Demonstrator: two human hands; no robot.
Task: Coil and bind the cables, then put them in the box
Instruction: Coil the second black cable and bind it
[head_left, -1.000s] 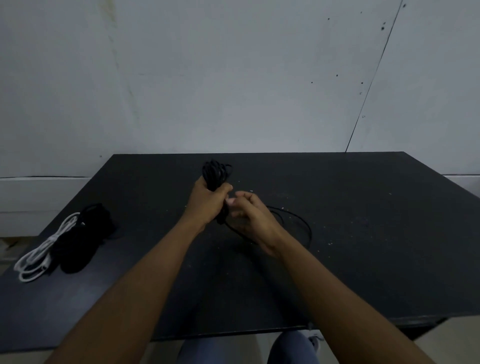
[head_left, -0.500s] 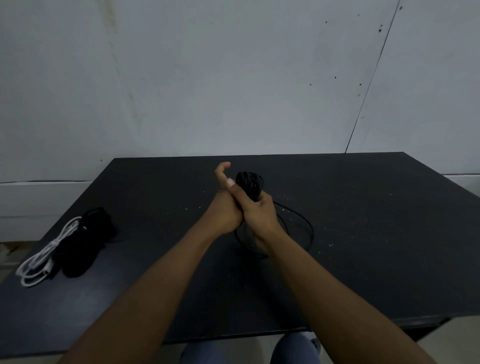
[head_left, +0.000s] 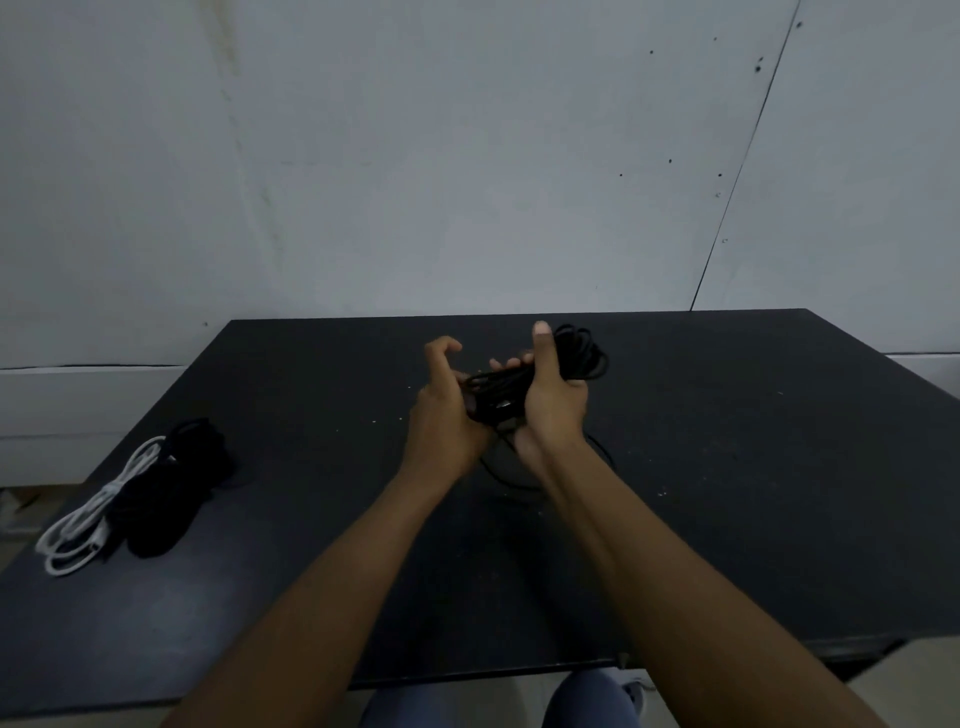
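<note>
Black cable coil (head_left: 584, 358) runs 8-to-2 o'clock; right hand (head_left: 553, 405) grips its middle, left hand (head_left: 441, 410) meets its 8 o'clock end, grip unclear.

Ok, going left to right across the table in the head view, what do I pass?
white cable → black bundle → left hand → right hand. The black cable coil overlaps both hands, with the right hand gripping it, so it has no clear place in the order.
</note>
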